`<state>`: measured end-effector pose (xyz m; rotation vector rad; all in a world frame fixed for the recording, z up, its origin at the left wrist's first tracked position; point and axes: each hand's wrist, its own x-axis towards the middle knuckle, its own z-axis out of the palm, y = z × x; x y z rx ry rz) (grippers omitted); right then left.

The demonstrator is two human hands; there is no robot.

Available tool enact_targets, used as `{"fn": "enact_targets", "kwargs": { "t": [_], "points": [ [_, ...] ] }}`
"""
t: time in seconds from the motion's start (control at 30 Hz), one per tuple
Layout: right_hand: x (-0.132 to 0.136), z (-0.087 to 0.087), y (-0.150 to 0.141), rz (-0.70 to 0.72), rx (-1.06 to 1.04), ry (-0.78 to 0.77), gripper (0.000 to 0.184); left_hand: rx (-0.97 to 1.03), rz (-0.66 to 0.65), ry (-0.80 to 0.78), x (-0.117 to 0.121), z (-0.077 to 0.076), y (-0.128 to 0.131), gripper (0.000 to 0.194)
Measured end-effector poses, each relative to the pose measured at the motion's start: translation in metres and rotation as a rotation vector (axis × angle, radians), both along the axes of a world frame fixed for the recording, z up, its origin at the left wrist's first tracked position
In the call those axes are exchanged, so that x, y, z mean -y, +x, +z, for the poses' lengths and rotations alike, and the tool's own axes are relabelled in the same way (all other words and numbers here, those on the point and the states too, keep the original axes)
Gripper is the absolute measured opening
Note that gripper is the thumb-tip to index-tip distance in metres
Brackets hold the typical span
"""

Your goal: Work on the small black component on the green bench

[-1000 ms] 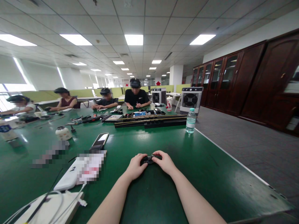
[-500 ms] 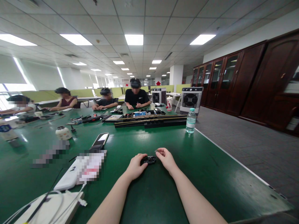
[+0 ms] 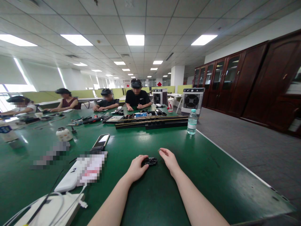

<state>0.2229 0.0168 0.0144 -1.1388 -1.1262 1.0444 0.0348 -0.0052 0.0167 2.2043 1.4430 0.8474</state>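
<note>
A small black device with an uneven, open-looking top (image 3: 150, 161) rests on the green table (image 3: 150, 201). My left hand (image 3: 137, 167) grips its left end between thumb and fingers. To the right and slightly above it, my right hand (image 3: 168, 158) is held apart from the device, its thumb and fingertips pinched together. A tiny greyish piece (image 3: 159, 150) shows at those fingertips, too small to name.
A water bottle (image 3: 192, 121) stands at the right edge, before long black rails (image 3: 152, 123). At left lie a phone (image 3: 101, 142), a white power bank (image 3: 69, 175), cables and a white jar (image 3: 64, 134). Several people sit across the table, one in a black shirt (image 3: 137, 99).
My right hand has shifted slightly right and up, away from the black device. My left hand and the device have stayed in place.
</note>
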Motion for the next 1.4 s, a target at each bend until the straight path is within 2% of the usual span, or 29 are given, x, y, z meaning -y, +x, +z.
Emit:
{"fn": "enact_targets", "kwargs": {
  "t": [0.53, 0.97, 1.13, 1.4],
  "points": [
    [0.0, -0.001, 0.0, -0.021, 0.011, 0.024, 0.037, 0.024, 0.011, -0.007, -0.002, -0.002, -0.001, 0.042],
    [0.001, 0.002, -0.002, 0.041, -0.02, 0.101, 0.043, 0.032, 0.007, -0.005, -0.001, -0.001, 0.0, 0.042],
    [0.005, 0.004, -0.003, 0.088, 0.097, 0.156, 0.036, 0.032, 0.009, -0.007, 0.0, 0.0, 0.0, 0.043],
    [0.017, 0.011, -0.004, 0.128, 0.475, 0.251, 0.023, 0.034, 0.001, 0.009, -0.001, -0.002, 0.0, 0.041]
  ]
}}
